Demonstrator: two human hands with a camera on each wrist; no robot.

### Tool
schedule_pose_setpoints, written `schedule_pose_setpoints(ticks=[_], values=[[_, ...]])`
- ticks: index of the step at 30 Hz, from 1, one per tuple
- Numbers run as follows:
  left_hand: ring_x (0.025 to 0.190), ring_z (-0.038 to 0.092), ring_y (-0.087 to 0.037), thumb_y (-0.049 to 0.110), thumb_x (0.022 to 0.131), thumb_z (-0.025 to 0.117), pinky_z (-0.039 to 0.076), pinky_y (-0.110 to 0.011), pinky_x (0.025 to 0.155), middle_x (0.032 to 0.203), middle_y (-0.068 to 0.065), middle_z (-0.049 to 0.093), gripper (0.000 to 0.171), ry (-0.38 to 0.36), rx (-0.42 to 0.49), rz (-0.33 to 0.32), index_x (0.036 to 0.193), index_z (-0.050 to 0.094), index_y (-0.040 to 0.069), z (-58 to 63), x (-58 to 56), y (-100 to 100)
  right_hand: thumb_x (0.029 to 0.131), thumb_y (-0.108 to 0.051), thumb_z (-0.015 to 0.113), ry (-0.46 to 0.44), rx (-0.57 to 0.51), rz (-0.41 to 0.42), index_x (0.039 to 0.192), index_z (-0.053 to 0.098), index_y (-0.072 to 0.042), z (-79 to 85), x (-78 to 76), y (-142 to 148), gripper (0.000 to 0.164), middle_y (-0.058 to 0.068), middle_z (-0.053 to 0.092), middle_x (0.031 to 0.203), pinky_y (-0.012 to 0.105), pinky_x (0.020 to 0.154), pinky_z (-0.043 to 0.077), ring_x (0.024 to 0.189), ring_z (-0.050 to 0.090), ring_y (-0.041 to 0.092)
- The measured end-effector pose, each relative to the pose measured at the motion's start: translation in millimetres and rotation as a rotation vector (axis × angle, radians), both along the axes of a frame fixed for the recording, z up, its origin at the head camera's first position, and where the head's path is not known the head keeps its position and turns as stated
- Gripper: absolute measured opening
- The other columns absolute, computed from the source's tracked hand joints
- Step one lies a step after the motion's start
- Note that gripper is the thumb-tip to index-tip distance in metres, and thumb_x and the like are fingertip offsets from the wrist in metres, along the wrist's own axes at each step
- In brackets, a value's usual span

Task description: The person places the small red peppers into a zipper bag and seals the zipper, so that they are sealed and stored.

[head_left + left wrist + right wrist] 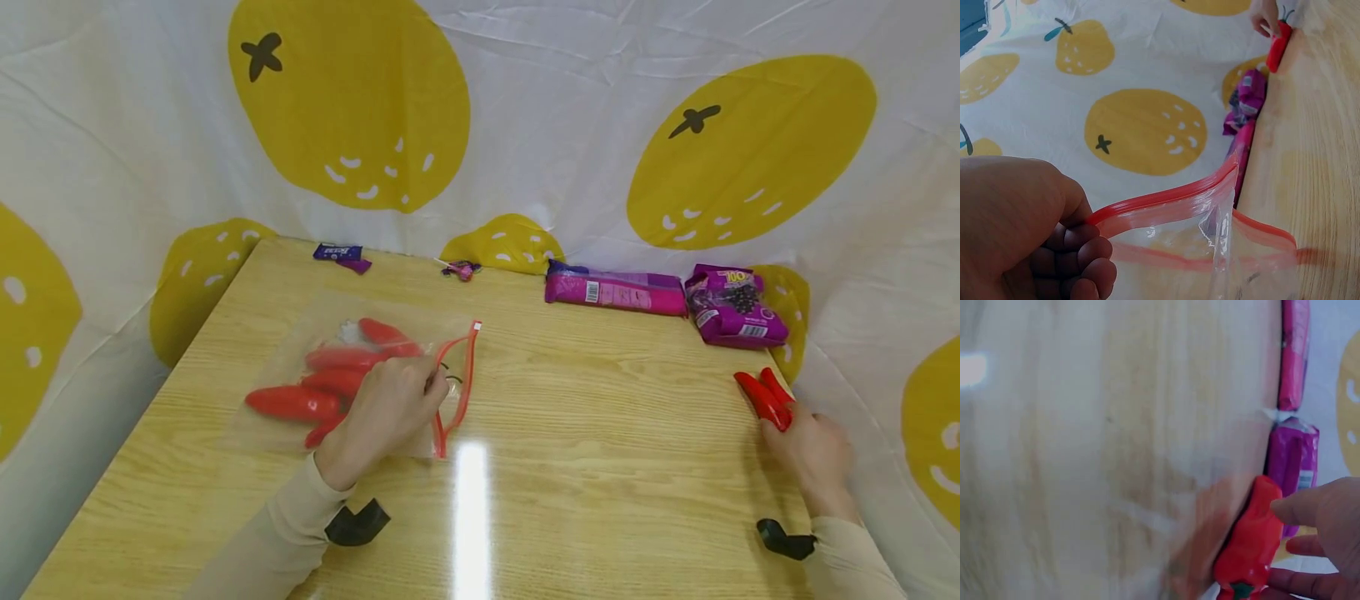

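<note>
A clear zip bag (281, 442) with a red zip edge lies on the table, with several red chili peppers (292, 402) inside. Its mouth stands apart near the red zip (1166, 197), which my left hand (393, 400) pinches at the rim; the fingers are curled in the left wrist view. At the table's right edge my right hand (813, 450) holds a red pepper (1250, 537) with a green stem end, thumb and fingers around its side. Two red tips show past that hand in the head view; whether both are held is hard to tell.
Along the back edge lie a long purple packet (618, 292), a purple grape-print bag (735, 308), a wrapped lollipop (463, 271) and a small blue-purple packet (337, 252). A patterned cloth (540, 125) hangs close behind the table (600, 467).
</note>
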State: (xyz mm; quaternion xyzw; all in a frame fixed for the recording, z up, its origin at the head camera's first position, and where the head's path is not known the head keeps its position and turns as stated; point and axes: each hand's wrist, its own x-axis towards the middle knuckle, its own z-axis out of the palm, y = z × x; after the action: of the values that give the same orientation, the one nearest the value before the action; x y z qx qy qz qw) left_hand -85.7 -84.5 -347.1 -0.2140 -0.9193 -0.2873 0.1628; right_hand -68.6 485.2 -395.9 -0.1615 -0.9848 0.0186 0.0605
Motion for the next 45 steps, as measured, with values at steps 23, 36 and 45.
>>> schedule_pose_setpoints(ticks=[23, 36, 45], values=[[0.045, 0.032, -0.008, 0.010, 0.081, 0.055, 0.026, -0.021, 0.041, 0.051, 0.006, 0.032, 0.028, 0.026, -0.001, -0.012, 0.055, 0.046, 0.014, 3.4, -3.8, -1, 0.083, -0.018, 0.066, 0.273, -0.617, 0.485, 0.108, 0.063, -0.007, 26.6, -12.8, -185, 0.027, 0.009, 0.062, 0.102, 0.011, 0.064, 0.047, 0.086, 0.059, 0.006], [0.042, 0.031, -0.008, 0.012, 0.081, 0.058, 0.026, -0.020, 0.039, 0.050, 0.006, 0.034, 0.025, -0.044, -0.017, 0.016, 0.059, 0.047, 0.014, 1.3, 1.3, 1, 0.082, -0.006, 0.065, 0.041, -1.050, 0.778, 0.109, 0.060, 0.002, 44.7, -36.4, -354, 0.029, 0.015, 0.060, 0.106, 0.026, 0.072, 0.052, 0.095, 0.059, 0.025], [0.045, 0.031, -0.010, 0.012, 0.078, 0.058, 0.026, -0.024, 0.042, 0.051, 0.006, 0.031, 0.030, 0.047, -0.032, 0.018, 0.054, 0.041, 0.016, 1.0, 0.3, 2, 0.082, -0.003, 0.064, 0.115, -1.019, 0.877, 0.100, 0.064, -0.005, 2.3, -63.2, -410, 0.018, 0.009, 0.062, 0.102, 0.024, 0.074, 0.051, 0.094, 0.062, 0.022]])
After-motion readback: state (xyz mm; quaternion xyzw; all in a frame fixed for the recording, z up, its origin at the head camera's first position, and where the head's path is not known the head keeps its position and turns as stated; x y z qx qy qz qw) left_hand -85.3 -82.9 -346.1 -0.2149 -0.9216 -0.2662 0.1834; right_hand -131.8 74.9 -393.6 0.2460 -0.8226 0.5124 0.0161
